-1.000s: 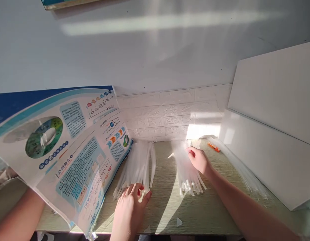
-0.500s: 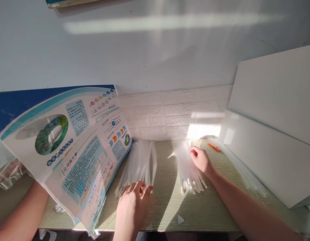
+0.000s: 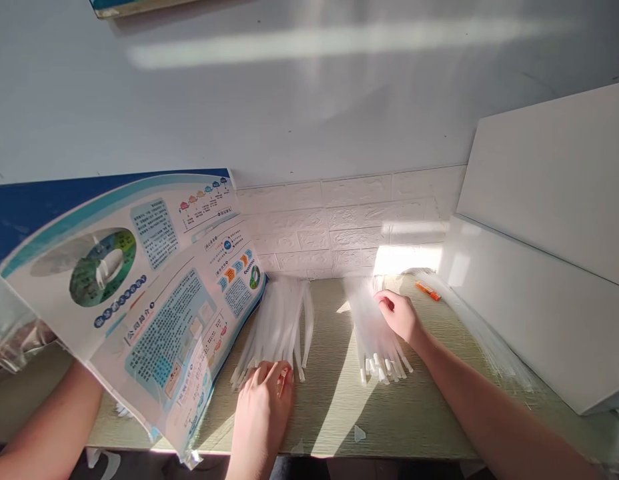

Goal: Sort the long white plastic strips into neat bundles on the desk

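Note:
Two bundles of thin translucent plastic strips with whiter near ends lie on the table. My left hand [image 3: 263, 403] is at the near ends of the left bundle [image 3: 282, 317]. Its fingers are bent and the thumb is drawn against them; what is between the tips, if anything, is hidden. At the right edge of the right bundle [image 3: 367, 327], my right hand [image 3: 398, 313] is closed, its fingers curled against the strips. The near white ends of that bundle fan out below the hand.
A printed board [image 3: 164, 313] stands at the left, with another person's forearm [image 3: 54, 427] behind it. More thin strips [image 3: 482, 340] and an orange item [image 3: 428, 291] lie at the right by white panels [image 3: 544, 267]. A small white scrap [image 3: 359, 434] is near the table's front edge [image 3: 419, 453].
My left thumb has moved in from apart to close against the fingers, at the strip ends. My right hand has stayed in place.

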### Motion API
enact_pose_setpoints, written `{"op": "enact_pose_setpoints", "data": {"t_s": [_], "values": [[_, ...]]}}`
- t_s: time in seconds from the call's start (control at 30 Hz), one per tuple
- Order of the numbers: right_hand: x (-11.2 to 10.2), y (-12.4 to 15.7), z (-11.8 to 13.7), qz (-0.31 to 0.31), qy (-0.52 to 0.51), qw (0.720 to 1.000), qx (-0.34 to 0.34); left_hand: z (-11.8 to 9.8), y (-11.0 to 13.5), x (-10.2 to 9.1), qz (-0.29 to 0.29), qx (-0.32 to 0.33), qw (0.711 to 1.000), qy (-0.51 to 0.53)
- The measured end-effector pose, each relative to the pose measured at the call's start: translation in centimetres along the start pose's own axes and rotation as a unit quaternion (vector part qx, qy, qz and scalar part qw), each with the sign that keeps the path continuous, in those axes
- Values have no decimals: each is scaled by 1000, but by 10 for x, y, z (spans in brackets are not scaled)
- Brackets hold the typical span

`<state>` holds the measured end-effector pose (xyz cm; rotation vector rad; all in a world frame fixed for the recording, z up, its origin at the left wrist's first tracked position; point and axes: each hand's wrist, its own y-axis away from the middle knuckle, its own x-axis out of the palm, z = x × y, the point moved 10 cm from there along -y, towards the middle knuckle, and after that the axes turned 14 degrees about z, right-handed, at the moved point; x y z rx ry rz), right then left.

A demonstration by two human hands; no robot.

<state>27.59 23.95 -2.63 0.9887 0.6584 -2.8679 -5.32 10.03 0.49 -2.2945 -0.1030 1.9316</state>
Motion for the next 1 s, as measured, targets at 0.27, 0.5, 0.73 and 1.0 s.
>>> {"op": "enact_pose_setpoints", "data": {"t_s": [0.27,0.5,0.73,1.0], "values": [[4,0,2,12,-14,1000,-12,-16,4,-6,61,-22,993,-96],[-3,5,15,8,-48,999,-20,-20,-2,-12,112,-85,982,-125],[-42,-5,54,-7,-102,995,-11,-21,-6,-11,135,-132,980,-71],[-146,-22,111,19,-199,980,-5,-27,15,-58,88,-82,988,95]]}}
